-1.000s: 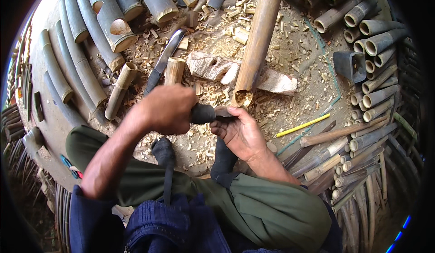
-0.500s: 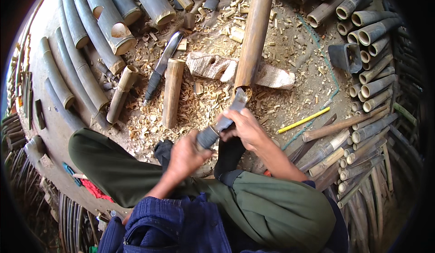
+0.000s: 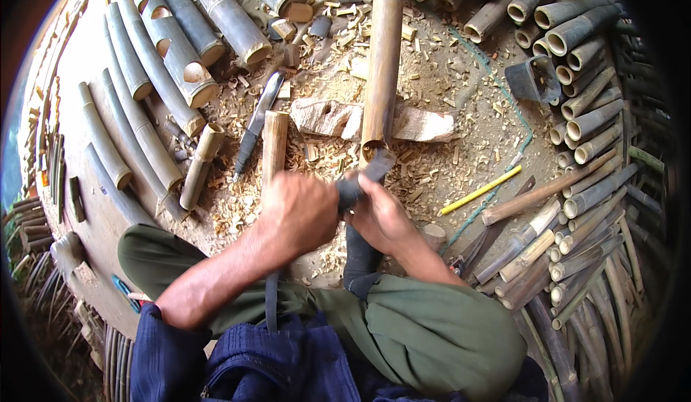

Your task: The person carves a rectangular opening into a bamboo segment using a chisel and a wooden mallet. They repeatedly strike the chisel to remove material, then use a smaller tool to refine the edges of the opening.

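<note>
Just on the person's side of the bamboo tube (image 3: 381,71), at its open near end, the left hand (image 3: 299,211) is clenched round the black handle (image 3: 350,192) of a broad, grey-bladed knife (image 3: 381,163), and the right hand (image 3: 385,218) steadies it where the blade begins. Straight and hollow, tawny brown with darker streaks, the tube lies across a pale, rough block (image 3: 428,123); whether the blade touches its rim cannot be told.

And there's not a readable word, number or sign for you right now: nothing on the bamboo tube (image 3: 382,71), the yellow stick (image 3: 481,190) to its lower right, or the knife (image 3: 260,125) to its left.
</note>
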`<state>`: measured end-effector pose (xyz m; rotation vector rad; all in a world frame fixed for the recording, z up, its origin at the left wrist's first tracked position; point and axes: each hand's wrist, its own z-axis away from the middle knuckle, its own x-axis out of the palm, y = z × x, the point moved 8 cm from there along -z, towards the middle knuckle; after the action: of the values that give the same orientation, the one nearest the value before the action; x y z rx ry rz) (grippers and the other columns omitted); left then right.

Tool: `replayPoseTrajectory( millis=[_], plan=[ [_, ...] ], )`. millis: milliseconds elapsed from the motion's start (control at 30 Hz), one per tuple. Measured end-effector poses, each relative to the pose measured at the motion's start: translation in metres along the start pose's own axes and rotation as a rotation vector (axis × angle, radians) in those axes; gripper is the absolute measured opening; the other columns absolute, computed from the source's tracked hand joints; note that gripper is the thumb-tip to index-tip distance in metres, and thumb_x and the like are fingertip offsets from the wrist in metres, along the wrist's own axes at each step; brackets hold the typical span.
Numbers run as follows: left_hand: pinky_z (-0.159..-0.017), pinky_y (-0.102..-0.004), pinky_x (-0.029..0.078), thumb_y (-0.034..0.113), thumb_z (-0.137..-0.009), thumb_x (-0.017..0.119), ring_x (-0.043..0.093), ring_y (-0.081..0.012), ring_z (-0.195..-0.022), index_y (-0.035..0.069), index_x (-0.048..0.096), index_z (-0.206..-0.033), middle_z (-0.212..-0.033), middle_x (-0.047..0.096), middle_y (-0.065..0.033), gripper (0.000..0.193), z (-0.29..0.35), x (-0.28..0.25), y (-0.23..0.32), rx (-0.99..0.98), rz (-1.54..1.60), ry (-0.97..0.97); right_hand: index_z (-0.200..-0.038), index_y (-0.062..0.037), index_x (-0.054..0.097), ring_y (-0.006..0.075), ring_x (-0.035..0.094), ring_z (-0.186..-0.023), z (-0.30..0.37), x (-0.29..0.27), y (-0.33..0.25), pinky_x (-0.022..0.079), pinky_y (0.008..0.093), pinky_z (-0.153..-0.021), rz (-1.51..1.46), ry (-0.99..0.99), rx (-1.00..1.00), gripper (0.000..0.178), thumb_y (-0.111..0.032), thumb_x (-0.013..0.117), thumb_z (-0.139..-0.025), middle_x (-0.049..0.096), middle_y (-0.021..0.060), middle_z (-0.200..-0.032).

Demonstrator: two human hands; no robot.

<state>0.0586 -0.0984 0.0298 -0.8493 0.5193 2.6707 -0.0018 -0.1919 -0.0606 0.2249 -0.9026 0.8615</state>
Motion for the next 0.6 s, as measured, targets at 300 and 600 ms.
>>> replayPoseTrajectory(
  millis=[300, 600],
  plan=[
    [-0.101, -0.0462, 0.053, 0.015, -0.085, 0.076, 0.06, -0.0367, -0.128, 0.011, 0.049, -0.147, -0.135, 0.056, -0.0202, 0.067, -0.056, -0.014, 0.144, 0.733, 0.189, 0.587, -0.115, -0.0046, 0.059, 0.0225, 0.064, -0.097, 0.043, -0.091, -0.088, 0.055, 0.0403, -0.094, 1.59, 0.257, 0.052, 0.022, -0.022, 0.058, -0.102, 0.066, 0.0126, -0.105],
    [-0.102, -0.0508, 0.058, -0.003, -0.076, 0.075, 0.065, -0.047, -0.122, 0.017, 0.054, -0.152, -0.153, 0.04, -0.0314, 0.081, -0.09, -0.051, 0.074, 0.509, 0.908, 0.862, -0.106, -0.0044, 0.068, 0.0277, 0.068, -0.084, 0.002, 0.029, -0.177, 0.06, 0.0445, -0.078, 2.629, 0.074, -0.298, 0.025, -0.019, 0.073, -0.086, 0.07, 0.0142, -0.094]
  ],
)
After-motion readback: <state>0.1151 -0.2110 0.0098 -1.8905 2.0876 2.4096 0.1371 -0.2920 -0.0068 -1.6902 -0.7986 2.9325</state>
